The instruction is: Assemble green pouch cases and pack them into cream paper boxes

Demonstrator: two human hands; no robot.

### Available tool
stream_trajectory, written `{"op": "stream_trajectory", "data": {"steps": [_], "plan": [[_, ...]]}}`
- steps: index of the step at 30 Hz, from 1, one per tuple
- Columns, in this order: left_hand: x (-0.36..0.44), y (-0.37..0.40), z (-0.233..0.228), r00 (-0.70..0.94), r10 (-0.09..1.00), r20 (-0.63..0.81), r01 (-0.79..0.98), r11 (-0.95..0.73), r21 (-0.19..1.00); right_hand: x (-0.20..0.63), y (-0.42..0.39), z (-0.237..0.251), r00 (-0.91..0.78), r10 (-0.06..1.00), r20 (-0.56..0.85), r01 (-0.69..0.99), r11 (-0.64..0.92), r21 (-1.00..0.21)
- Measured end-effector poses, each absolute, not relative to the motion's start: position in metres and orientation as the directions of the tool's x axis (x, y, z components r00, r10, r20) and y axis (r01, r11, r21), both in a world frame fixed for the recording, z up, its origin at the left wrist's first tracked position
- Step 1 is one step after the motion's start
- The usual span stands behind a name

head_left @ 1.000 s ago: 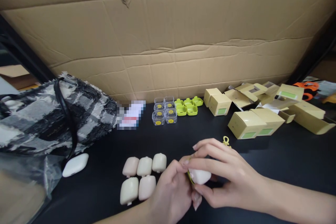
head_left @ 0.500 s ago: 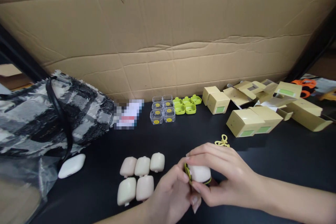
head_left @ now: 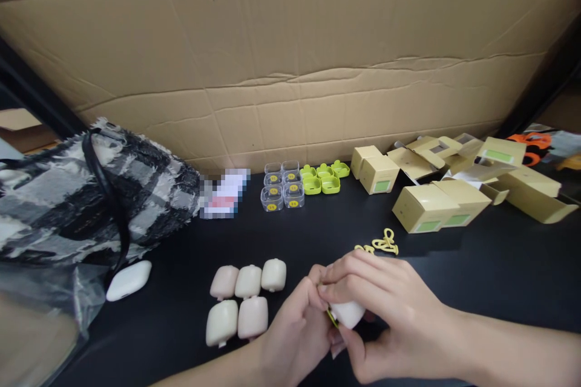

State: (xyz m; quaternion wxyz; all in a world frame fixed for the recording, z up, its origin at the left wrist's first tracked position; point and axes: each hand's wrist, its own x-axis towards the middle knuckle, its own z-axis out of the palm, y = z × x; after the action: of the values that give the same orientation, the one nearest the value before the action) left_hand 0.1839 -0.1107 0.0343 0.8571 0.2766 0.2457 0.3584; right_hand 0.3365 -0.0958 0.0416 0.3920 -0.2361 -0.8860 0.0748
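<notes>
Toward the tabletop's [head_left: 172, 314] near edge, the left hand's [head_left: 299, 321] and right hand's [head_left: 397, 309] fingers are gripping a white case [head_left: 350, 314] and green piece [head_left: 333, 318], probably steadying both.

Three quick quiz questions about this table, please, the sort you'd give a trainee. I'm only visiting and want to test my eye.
1. How many pale rounded pieces lie in the two rows beside the left hand?
2. True or false: the right hand is empty.
3. Fill in the colour: the clear containers stand beside ____ tray-like pieces.

Key:
1. Five.
2. False; it grips a white piece.
3. Yellow-green.
</notes>
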Motion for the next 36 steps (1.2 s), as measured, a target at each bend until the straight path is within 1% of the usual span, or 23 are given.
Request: {"op": "stream_trajectory", "data": {"steps": [4,8,11,17,23,26,30,32,36], "plan": [[0.1832,-0.1101,0.0356,0.638,0.724,-0.261,-0.444,0.624,0.643,0.3352,-0.0967,0.0423,-0.58,0.491,0.65,0.393,0.867,-0.305],[0.1821,-0.1089,0.0345,0.627,0.731,-0.269,-0.453,0.623,0.638,0.335,-0.0984,0.0451,-0.583,0.517,0.627,0.415,0.853,-0.317],[0.1823,-0.1083,0.0331,0.622,0.726,-0.292,-0.426,0.628,0.651,0.3345,-0.0994,0.0461,-0.578,0.539,0.613,0.425,0.84,-0.337],[0.182,-0.1093,0.0333,0.598,0.739,-0.312,-0.407,0.615,0.676,0.3325,-0.1022,0.0463,-0.58,0.577,0.575,0.501,0.809,-0.306],[0.181,-0.1103,0.0318,0.573,0.739,-0.354,-0.391,0.627,0.674,0.3322,-0.1044,0.0471,-0.586,0.607,0.536,0.525,0.789,-0.319],[0.1807,-0.1095,0.0311,0.592,0.734,-0.332,-0.408,0.628,0.663,0.333,-0.1032,0.0476,-0.592,0.606,0.531,0.514,0.791,-0.331],[0.181,-0.1104,0.0319,0.62,0.742,-0.255,-0.429,0.593,0.682,0.3349,-0.1017,0.0483,-0.603,0.596,0.53,0.462,0.802,-0.377],[0.1812,-0.1113,0.0311,0.619,0.747,-0.243,-0.438,0.585,0.682,0.3353,-0.1019,0.0482,-0.6,0.595,0.534,0.441,0.803,-0.4],[0.1806,-0.1108,0.0263,0.625,0.744,-0.233,-0.462,0.594,0.658,0.3357,-0.1023,0.0485,-0.59,0.641,0.491,0.452,0.766,-0.456]]}}
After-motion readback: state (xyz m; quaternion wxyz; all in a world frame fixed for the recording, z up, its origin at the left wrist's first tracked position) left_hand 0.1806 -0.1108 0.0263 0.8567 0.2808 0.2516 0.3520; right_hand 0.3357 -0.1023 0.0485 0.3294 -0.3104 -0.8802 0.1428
